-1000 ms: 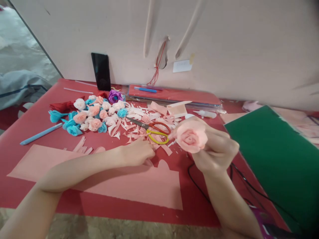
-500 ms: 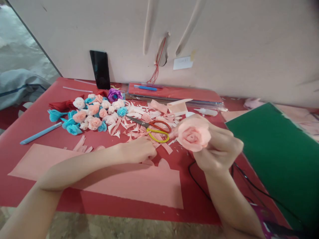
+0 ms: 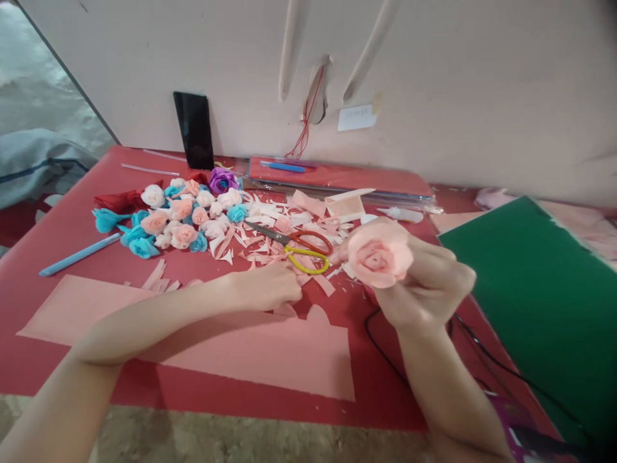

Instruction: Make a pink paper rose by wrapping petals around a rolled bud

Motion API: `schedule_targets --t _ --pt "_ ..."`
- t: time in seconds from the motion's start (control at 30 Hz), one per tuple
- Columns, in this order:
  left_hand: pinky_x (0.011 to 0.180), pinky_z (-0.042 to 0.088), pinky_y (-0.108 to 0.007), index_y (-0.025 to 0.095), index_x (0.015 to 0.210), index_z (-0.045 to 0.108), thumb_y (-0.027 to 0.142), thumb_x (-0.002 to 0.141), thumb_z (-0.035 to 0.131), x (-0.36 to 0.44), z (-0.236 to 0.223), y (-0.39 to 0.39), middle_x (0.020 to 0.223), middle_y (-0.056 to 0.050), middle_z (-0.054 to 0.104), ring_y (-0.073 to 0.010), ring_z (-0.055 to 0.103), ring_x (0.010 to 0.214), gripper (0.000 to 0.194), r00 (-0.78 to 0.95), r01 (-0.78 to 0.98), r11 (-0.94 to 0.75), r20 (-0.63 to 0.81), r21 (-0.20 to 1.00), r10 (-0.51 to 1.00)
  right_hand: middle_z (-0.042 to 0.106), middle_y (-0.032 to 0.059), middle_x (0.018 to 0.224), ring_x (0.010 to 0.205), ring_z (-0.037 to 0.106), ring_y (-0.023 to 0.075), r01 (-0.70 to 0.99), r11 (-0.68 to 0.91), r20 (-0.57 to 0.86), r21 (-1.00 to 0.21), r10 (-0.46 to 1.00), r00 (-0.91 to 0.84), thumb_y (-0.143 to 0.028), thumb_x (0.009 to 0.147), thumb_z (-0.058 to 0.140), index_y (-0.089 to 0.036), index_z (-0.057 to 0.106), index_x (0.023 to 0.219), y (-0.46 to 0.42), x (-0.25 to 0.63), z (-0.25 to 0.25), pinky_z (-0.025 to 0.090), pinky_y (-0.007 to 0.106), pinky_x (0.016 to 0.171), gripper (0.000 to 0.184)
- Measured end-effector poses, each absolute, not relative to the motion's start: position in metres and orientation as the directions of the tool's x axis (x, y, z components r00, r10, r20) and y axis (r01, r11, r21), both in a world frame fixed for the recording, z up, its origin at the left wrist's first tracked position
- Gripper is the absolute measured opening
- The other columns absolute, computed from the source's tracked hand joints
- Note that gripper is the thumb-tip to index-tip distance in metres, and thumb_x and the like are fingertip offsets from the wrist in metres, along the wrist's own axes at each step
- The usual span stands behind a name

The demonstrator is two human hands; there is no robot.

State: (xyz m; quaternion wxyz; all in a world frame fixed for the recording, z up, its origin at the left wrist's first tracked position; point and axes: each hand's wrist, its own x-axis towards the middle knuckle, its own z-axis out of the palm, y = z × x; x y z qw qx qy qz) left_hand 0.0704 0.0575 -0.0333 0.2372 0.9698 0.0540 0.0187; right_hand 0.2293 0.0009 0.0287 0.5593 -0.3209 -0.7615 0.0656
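In my right hand (image 3: 434, 283) is a pink paper rose (image 3: 380, 257), raised above the table with its layered petals facing me. The fingers are closed round its base, which the bloom and hand hide. My left hand (image 3: 270, 287) rests over the far edge of a pink paper sheet (image 3: 313, 360), its fingers curled down. Whatever lies under those fingertips is hidden. Loose rounded petals (image 3: 318, 315) lie just right of it, overlapping the sheet. Scissors (image 3: 286, 241) with one red and one yellow handle sit beyond my left hand, on pink and white paper scraps (image 3: 260, 257).
Paper flowers (image 3: 183, 235) in several colours are heaped at the left, near a blue stick (image 3: 80, 255). A phone (image 3: 193, 132) leans on the wall. A small glue bottle (image 3: 402, 214), a green board (image 3: 535, 308) and a black cable (image 3: 385, 350) are on the right.
The rose and my right hand have shifted slightly right and up. My left hand stays almost where it was, over the paper's edge. The view has tilted a little.
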Motion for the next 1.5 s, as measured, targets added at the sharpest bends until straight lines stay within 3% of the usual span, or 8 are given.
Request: schedule_targets --t 0.23,0.37,0.6,0.8,0.97,1.17,1.37,1.5 --pt "0.049 0.027 -0.026 0.012 0.049 0.054 0.018 0.076 0.061 0.072 -0.027 0.058 0.055 -0.001 0.054 -0.0091 0.037 0.049 0.028 0.991 0.131 -0.875 -0.027 0.465 0.133 0.066 -0.0012 0.074 0.063 0.059 0.0142 0.442 0.768 0.805 -0.464 0.574 -0.152 -0.002 0.077 0.057 -0.025 0.067 0.079 -0.001 0.228 0.029 0.053 0.03 0.059 0.025" --pt "0.051 0.03 -0.025 0.012 0.057 0.059 0.014 0.074 0.057 0.073 -0.024 0.059 0.069 -0.004 0.06 -0.011 0.042 0.056 0.017 0.99 0.144 -0.851 -0.066 0.506 0.128 0.067 0.0006 0.076 0.064 0.059 0.0158 0.425 0.768 0.79 -0.48 0.589 -0.171 -0.003 0.076 0.057 -0.024 0.068 0.08 -0.001 0.229 0.03 0.053 0.032 0.06 0.024" --pt "0.046 0.026 -0.026 0.013 0.059 0.057 0.01 0.07 0.053 0.073 -0.022 0.061 0.054 0.001 0.051 -0.0096 0.036 0.046 0.012 0.972 0.228 -0.751 -0.194 0.62 0.136 0.066 0.0011 0.073 0.064 0.059 0.0169 0.393 0.782 0.792 -0.483 0.582 -0.185 -0.002 0.076 0.056 -0.024 0.069 0.082 0.001 0.229 0.03 0.052 0.034 0.059 0.026" --pt "0.048 0.033 -0.023 0.014 0.069 0.059 0.008 0.074 0.046 0.072 -0.015 0.064 0.059 0.001 0.054 -0.0097 0.044 0.05 0.016 0.956 0.286 -0.653 -0.251 0.702 0.149 0.067 0.0017 0.074 0.064 0.059 0.0172 0.379 0.794 0.798 -0.476 0.571 -0.194 -0.001 0.075 0.056 -0.023 0.07 0.084 0.002 0.229 0.029 0.052 0.034 0.058 0.028" --pt "0.044 0.027 -0.022 0.014 0.055 0.049 0.007 0.071 0.05 0.071 -0.015 0.063 0.051 0.003 0.047 -0.0085 0.039 0.045 0.018 0.948 0.315 -0.622 -0.273 0.717 0.165 0.069 0.0007 0.077 0.064 0.061 0.017 0.416 0.768 0.794 -0.486 0.587 -0.157 -0.001 0.075 0.057 -0.025 0.069 0.082 0.001 0.228 0.03 0.054 0.034 0.057 0.027" --pt "0.048 0.031 -0.022 0.015 0.061 0.052 -0.001 0.072 0.042 0.07 -0.012 0.063 0.055 0.002 0.053 -0.0091 0.041 0.048 0.022 0.94 0.335 -0.613 -0.209 0.715 0.27 0.069 0.0007 0.077 0.064 0.061 0.0172 0.377 0.786 0.804 -0.49 0.575 -0.152 -0.001 0.074 0.059 -0.024 0.068 0.077 0.0 0.228 0.028 0.052 0.033 0.056 0.024" --pt "0.065 0.042 -0.021 0.013 0.084 0.063 0.003 0.079 0.045 0.063 0.001 0.071 0.084 -0.002 0.067 -0.0111 0.059 0.072 0.022 0.909 0.321 -0.585 -0.069 0.745 0.412 0.069 0.0014 0.075 0.065 0.062 0.0188 0.33 0.746 0.757 -0.578 0.641 -0.123 -0.004 0.077 0.056 -0.025 0.071 0.087 0.002 0.231 0.025 0.05 0.035 0.057 0.027" --pt "0.063 0.043 -0.019 0.014 0.083 0.065 0.01 0.082 0.049 0.052 0.022 0.068 0.077 0.001 0.069 -0.0092 0.06 0.068 0.016 0.796 0.313 -0.568 0.115 0.761 0.594 0.071 0.0019 0.084 0.075 0.065 0.0215 0.251 0.714 0.72 -0.654 0.689 -0.086 -0.006 0.077 0.058 -0.025 0.071 0.088 0.002 0.232 0.024 0.052 0.038 0.064 0.026"
